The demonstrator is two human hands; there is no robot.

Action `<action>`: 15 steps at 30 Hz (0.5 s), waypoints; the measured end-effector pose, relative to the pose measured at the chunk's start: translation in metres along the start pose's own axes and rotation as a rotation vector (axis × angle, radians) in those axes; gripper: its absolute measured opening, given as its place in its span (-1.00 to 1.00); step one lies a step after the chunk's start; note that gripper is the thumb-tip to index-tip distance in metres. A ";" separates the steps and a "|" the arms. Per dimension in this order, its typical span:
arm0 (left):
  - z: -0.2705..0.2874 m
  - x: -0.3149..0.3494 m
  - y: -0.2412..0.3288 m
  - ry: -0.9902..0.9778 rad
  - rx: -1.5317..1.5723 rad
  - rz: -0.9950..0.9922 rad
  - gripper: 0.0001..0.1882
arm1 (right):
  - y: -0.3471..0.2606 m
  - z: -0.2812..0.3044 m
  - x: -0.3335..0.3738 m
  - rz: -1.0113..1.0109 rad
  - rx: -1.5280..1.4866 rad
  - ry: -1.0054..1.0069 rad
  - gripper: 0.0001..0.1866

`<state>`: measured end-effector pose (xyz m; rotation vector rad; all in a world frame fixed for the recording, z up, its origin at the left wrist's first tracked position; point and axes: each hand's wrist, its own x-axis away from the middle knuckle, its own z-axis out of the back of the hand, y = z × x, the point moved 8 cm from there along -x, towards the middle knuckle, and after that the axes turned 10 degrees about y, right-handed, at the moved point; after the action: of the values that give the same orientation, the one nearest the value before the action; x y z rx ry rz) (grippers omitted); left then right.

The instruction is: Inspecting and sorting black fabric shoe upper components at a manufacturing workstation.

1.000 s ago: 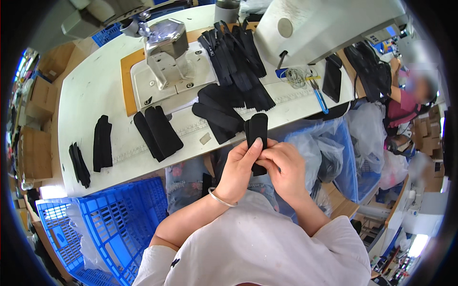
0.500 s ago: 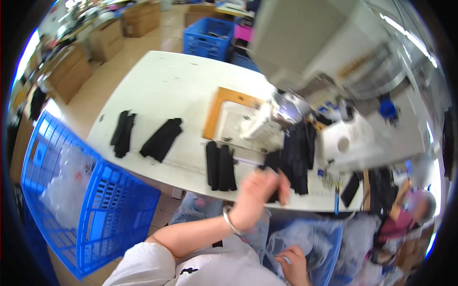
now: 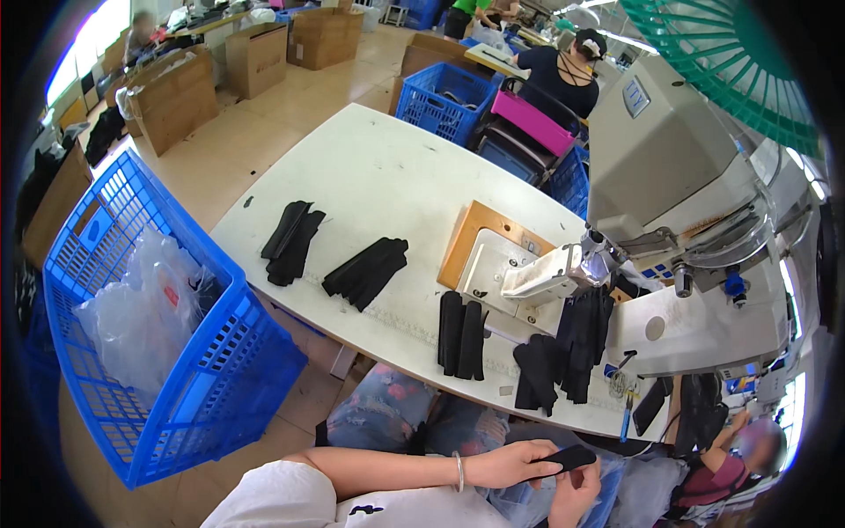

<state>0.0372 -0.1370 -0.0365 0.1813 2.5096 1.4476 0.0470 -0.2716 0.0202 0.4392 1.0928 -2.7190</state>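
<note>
Low in the view, in front of my lap, a small black fabric piece [image 3: 570,458] is held between both hands. My left hand [image 3: 506,465], with a pale bangle [image 3: 459,472] at the wrist, has closed fingers on its left end. Fingers of my right hand [image 3: 576,495] are bent round its right end from below. On the white table lie several bunches of black fabric strips: one pile [image 3: 537,374] nearest my hands, a longer one [image 3: 584,343] beside it, and another [image 3: 461,336] left of these. Two more bunches, one fanned [image 3: 365,273] and one narrower [image 3: 293,242], lie farther left.
A sewing machine [image 3: 660,167] stands on the table [image 3: 352,167], its bed framed by a wooden board [image 3: 459,242]. Left stands a blue crate [image 3: 189,387] with clear plastic bags. Blue-handled tweezers [image 3: 626,418] lie near the front edge. Other people sit behind and at right.
My left hand has drawn back from the black strips at the table edge to my lap. Both hands now meet on a black piece. The view has shifted, showing more of the room.
</note>
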 end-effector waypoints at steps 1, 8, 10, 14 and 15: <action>0.003 0.001 0.004 -0.005 -0.004 0.000 -0.62 | 0.002 0.001 -0.002 -0.002 -0.002 0.006 -0.88; 0.008 0.009 0.000 -0.135 0.331 0.239 -0.66 | 0.038 -0.039 0.022 -0.661 -0.940 -0.249 -0.84; -0.002 0.022 0.011 -0.284 0.875 0.378 -0.67 | 0.035 -0.044 0.030 -1.025 -1.483 -0.247 -0.72; 0.021 0.008 -0.007 -0.135 0.338 0.259 -0.67 | 0.036 -0.020 0.002 -0.718 -1.852 -0.554 -0.49; 0.027 0.005 -0.012 -0.102 0.050 0.210 -0.65 | 0.055 -0.016 0.000 -0.770 -1.555 -0.423 -0.32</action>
<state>0.0397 -0.1197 -0.0607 0.5276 2.5067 1.4104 0.0651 -0.3000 -0.0262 -0.8617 2.9322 -1.2660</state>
